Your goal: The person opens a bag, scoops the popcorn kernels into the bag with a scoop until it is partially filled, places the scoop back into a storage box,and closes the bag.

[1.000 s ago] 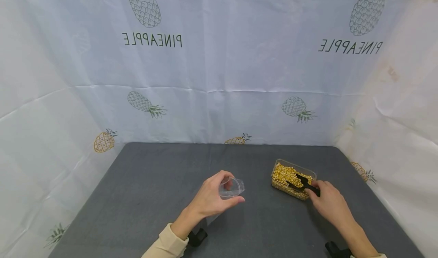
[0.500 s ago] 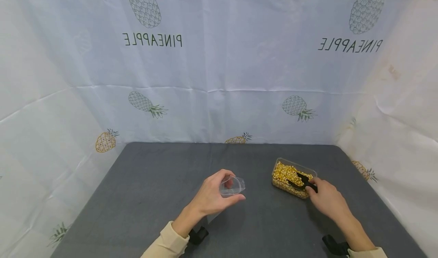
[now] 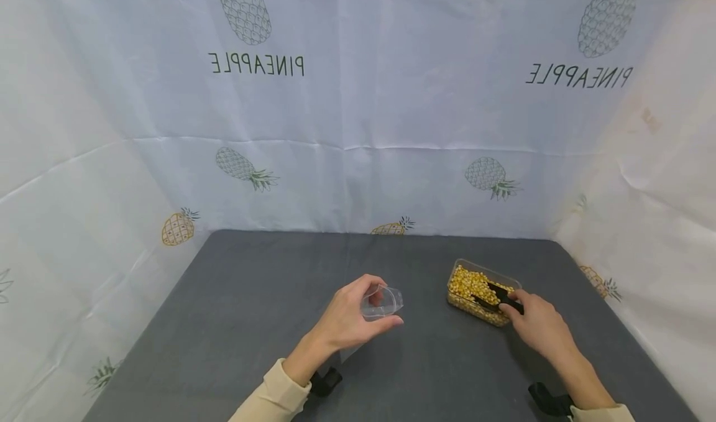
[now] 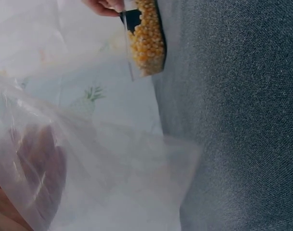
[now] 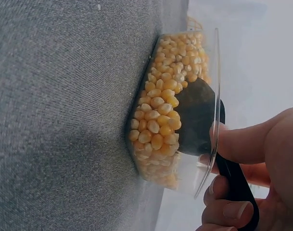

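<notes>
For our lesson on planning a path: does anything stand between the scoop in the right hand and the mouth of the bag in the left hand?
Yes: the wall of the clear container; the black scoop has its head inside, among corn kernels. From there to the plastic bag, nothing visible intervenes.
</notes>
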`<state>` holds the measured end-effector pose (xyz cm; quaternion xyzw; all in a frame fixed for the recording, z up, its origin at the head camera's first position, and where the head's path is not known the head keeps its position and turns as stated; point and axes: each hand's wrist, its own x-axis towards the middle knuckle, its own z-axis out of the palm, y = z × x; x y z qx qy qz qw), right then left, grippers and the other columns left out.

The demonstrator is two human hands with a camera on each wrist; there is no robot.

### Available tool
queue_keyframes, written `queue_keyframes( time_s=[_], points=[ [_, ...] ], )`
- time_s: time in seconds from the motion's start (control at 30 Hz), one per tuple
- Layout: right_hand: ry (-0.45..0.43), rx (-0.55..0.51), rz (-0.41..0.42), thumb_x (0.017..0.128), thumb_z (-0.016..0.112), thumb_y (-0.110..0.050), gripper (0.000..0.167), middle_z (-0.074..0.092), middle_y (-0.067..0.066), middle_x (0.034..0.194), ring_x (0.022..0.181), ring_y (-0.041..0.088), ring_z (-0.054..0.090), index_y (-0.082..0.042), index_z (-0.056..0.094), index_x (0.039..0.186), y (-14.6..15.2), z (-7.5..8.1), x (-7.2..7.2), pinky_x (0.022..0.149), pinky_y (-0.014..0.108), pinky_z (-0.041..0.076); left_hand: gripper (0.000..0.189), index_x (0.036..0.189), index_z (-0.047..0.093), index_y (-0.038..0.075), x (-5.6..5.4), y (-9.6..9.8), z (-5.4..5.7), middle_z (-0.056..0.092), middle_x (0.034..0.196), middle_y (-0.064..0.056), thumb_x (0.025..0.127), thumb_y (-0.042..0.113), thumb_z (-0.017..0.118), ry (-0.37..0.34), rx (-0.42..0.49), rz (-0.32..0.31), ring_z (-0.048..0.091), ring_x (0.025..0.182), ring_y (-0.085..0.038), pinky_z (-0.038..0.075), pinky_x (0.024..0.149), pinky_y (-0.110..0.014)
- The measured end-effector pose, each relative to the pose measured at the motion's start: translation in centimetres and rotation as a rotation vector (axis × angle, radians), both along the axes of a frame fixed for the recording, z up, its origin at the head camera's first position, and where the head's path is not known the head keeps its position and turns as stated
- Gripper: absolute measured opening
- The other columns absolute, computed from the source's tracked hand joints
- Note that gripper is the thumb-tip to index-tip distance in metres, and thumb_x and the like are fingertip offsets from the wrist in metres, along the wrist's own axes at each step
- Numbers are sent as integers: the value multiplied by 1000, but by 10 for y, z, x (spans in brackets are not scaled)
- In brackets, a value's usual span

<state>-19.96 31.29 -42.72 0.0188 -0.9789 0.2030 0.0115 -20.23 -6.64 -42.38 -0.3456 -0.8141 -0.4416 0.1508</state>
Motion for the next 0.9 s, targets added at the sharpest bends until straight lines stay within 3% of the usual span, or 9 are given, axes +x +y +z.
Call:
queue_keyframes(
  time_s=[0.47,0.67,0.9],
  points=[
    [-14,-21,-3,102,62,-21,42,66,25,103,74,26,63,13,57,126,-1,1,4,58,42,47,49,118,62,11,3,0,0,65,96,-2,84,37,85,-13,-6,-4,62,88,-10,54,77,-28],
    [0,-45,1,102,62,-22,43,63,32,114,87,39,66,13,57,127,-3,-2,3,64,48,52,49,118,62,13,1,-2,-2,63,97,6,82,36,87,-10,-3,9,63,89,-9,55,79,-30],
    [24,-78,-27,103,61,-19,43,60,35,120,93,44,64,13,56,130,1,-7,4,68,52,51,50,118,62,13,0,0,-1,63,98,9,82,38,86,-23,-8,8,64,88,-11,54,78,-29]
  ],
)
